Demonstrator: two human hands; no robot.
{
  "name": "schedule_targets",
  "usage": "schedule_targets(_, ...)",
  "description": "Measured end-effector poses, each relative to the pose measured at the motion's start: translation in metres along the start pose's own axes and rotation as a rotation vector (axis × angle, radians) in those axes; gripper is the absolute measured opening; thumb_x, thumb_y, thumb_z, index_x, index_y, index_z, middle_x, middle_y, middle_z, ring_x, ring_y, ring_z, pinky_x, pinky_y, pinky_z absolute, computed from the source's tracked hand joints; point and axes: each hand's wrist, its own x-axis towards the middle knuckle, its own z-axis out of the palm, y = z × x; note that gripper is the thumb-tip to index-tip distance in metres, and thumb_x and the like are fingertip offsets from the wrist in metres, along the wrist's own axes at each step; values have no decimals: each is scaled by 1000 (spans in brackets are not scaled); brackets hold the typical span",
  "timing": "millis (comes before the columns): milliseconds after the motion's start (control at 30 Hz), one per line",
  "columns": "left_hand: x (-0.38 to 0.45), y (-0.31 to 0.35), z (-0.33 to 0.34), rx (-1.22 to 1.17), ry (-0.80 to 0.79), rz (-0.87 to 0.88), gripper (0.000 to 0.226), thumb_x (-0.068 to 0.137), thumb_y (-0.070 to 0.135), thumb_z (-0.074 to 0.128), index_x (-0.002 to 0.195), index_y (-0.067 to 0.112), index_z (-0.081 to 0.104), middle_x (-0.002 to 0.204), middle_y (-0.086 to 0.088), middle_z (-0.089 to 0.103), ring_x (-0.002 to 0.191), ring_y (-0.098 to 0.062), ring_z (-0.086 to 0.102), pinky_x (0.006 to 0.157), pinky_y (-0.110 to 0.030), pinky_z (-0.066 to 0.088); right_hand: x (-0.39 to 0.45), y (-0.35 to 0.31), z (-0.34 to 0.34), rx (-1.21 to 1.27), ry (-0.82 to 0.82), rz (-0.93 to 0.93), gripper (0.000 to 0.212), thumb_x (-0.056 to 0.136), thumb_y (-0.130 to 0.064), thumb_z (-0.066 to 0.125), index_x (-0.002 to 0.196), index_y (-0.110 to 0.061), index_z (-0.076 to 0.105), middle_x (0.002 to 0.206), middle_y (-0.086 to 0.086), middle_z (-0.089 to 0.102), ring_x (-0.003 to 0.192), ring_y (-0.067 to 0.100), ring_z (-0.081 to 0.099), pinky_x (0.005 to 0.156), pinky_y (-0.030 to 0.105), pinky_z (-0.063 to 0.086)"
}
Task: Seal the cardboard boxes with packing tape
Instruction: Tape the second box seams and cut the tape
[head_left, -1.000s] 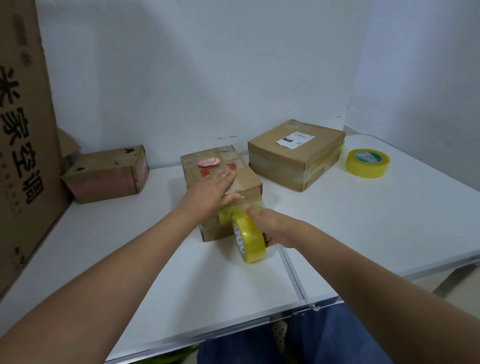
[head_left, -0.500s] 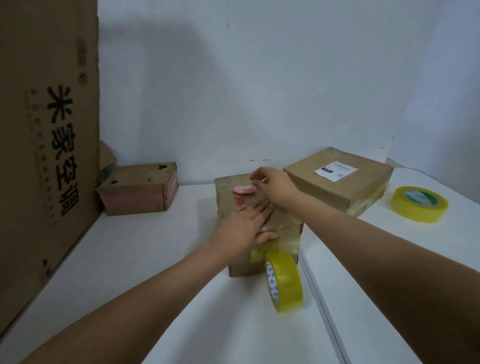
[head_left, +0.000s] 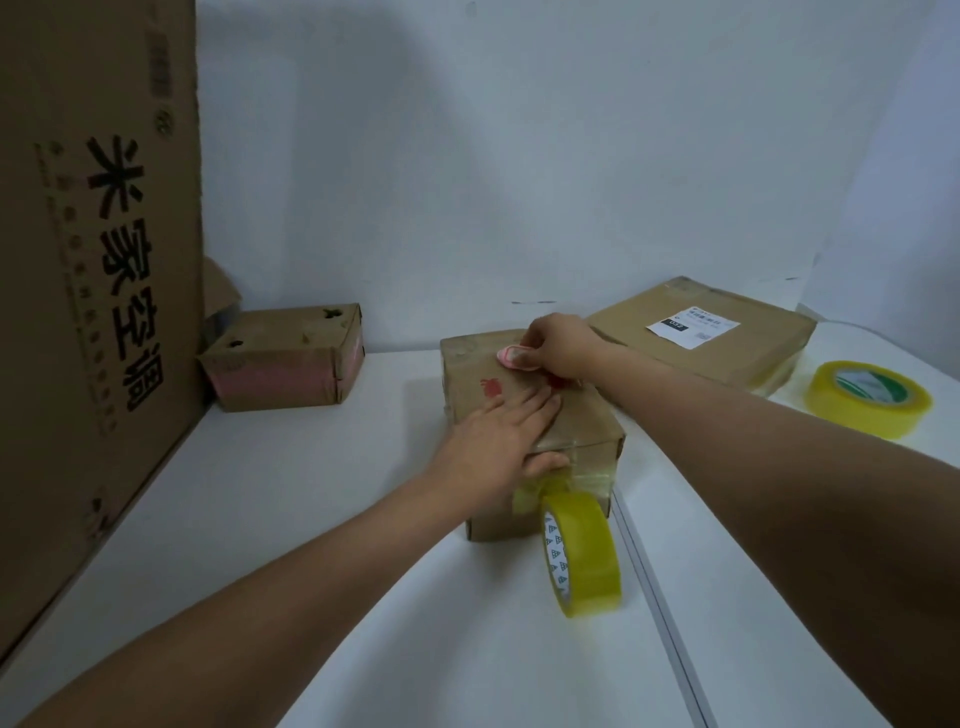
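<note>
Two hands are on the box (head_left: 524, 410), which sits mid-bench, near the seam between the two bench (head_left: 311, 519) panels. Left hand (head_left: 498, 441) lies flat and open on the lid, thumb over the near edge, pinning the tape strip. Right hand (head_left: 558, 347) is pinched on a small pink cutter (head_left: 511, 357) at the lid's far end.

Risks, as judged: the roll (head_left: 582, 553) stands on edge against the box's near face, tethered by a bunched strip; any tug could topple it or peel the tape. The cutter would work close to the left thumb.

Orientation: the box's long axis runs from the near edge toward the back wall, skewed slightly left at the far end. The roll's hole faces left.
</note>
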Motion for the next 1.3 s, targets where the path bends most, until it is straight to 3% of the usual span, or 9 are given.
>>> schedule_targets(100,0,0,-2,9,-20,-8,74,96,61,29,156,20,15,164,3,12,150,-8,10,121,-31,10,-4,10,-1,96,88,37,31,84,-43,71,88,-13,66,88,7,68,81,22,64,68,29,50)
schedule_targets(233,0,1,-5,10,-35,-12,74,97,61,30,157,21,12,164,5,9,150,-7,6,120,-30,7,-15,21,-1,738,179,81,20,87,-15,71,99,-6,58,100,17,67,82,25,65,79,38,57)
schedule_targets(467,-1,6,-9,4,-73,-41,71,98,58,35,157,23,14,164,6,11,150,-6,9,120,-29,8,-63,42,-17,1389,-25,216,16,93,2,54,99,-2,68,103,8,72,82,9,69,65,13,53)
schedule_targets(600,0,9,-17,11,-115,-42,71,99,56,36,157,21,14,164,3,10,150,-10,9,121,-32,10,-90,38,-15,1325,-6,118,31,88,-2,66,118,-1,63,116,6,69,106,9,64,88,17,52)
schedule_targets(800,0,5,-20,16,-100,-9,71,97,55,41,156,20,21,164,-2,13,150,-16,13,119,-37,22,-114,27,6,1083,167,108,28,105,-23,41,113,-4,60,87,10,67,63,11,61,64,20,52)
schedule_targets(967,1,-2,-33,-277,-161,-37,75,97,52,45,157,25,9,165,4,8,150,-10,11,122,-34,16,-120,33,17,881,341,129,27,105,-28,37,99,-11,58,85,13,65,66,17,55,69,34,46)
schedule_targets(1067,-11,1,-51,-530,47,-125,70,96,55,37,157,30,11,163,12,9,148,0,7,120,-20,11,-122,32,20,805,364,104,28,104,-29,38,95,-12,59,80,10,66,66,18,57,68,34,48)
schedule_targets(1200,-52,17,-50,-846,374,-382,26,102,41,45,116,33,66,101,11,72,88,-4,66,79,-18,50,-127,29,21,808,418,11,13,103,-18,42,103,-13,54,88,10,67,59,15,58,57,21,51)
schedule_targets(1300,-84,42,-29,-1240,65,-662,34,102,34,47,95,12,71,84,-6,72,67,-12,68,61,-21,51,-133,25,21,732,440,-105,25,100,-3,37,93,-14,58,95,8,69,64,14,61,67,29,55)
